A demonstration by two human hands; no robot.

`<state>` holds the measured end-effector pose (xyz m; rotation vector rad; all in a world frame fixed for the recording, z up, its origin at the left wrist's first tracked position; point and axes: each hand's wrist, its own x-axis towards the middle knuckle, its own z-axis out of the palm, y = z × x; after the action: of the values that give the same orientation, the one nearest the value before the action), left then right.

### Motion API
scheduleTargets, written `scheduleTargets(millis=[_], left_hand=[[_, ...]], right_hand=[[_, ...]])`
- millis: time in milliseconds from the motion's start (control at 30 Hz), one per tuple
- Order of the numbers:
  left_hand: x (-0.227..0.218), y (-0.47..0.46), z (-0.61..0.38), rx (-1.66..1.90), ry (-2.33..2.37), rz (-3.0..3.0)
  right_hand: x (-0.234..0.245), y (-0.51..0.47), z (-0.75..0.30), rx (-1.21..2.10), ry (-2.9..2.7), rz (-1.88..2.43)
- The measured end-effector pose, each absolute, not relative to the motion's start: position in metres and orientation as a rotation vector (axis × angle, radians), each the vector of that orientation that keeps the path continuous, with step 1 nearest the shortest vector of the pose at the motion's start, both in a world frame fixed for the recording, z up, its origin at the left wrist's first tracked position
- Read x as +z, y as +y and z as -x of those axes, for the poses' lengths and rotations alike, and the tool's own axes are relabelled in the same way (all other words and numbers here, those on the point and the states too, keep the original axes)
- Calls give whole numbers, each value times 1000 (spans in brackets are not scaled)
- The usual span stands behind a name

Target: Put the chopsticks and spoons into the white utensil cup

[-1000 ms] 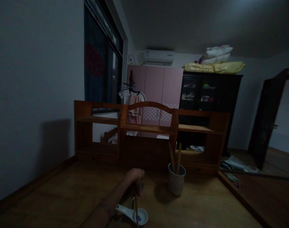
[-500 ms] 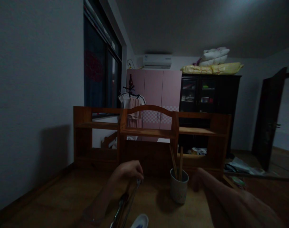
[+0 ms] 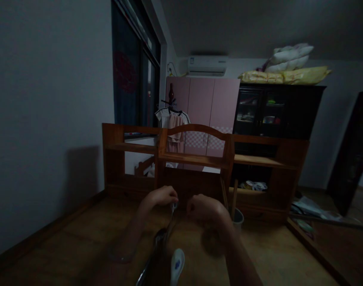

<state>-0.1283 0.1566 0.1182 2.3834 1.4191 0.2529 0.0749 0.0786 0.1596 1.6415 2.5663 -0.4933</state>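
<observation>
Principal risk, in the inspector's judgement: the thin utensil [image 3: 171, 220] is gripped only near its upper end, so a loose pinch could let it turn or slip and knock the white spoon [image 3: 177, 263] lying on the surface [image 3: 276, 248] just nearer the person. A second risk is the cup [image 3: 239, 223] with its chopsticks [image 3: 234, 196]: the right wrist partly hides it, and a careless outward swing of that arm could tip it; whether wrist and cup touch cannot be told. Dim light and blur would make either fault harder to catch. As to the fingers, those of the left hand [image 3: 162, 195] are drawn together in a pinch, with little or no gap, on the thin utensil, which slants down toward the person beside a shiny long utensil [image 3: 143, 274]. Those of the right hand [image 3: 207, 208] appear curled, just beside the left; their gap, and whether they hold anything, cannot be determined. The thin utensil's lower end is blurred; contact with the surface unconfirmed.
</observation>
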Motion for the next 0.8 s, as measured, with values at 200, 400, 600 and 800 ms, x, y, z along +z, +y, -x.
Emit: scheduleTargets(millis=[200,400,600,800], left_hand=[[91,185,141,204,1540,-2265],[74,193,143,21,1608,-2121],[67,195,145,-85,1598,-2044],[60,196,145,-88,1503,-1981]], right_hand=[[95,130,-41,-587,2410,-1713],[34,130,-8,-208,2595,-2055],[9,131,6,-142,2651,-2157],[9,145,-5,-379,2583,-2218]])
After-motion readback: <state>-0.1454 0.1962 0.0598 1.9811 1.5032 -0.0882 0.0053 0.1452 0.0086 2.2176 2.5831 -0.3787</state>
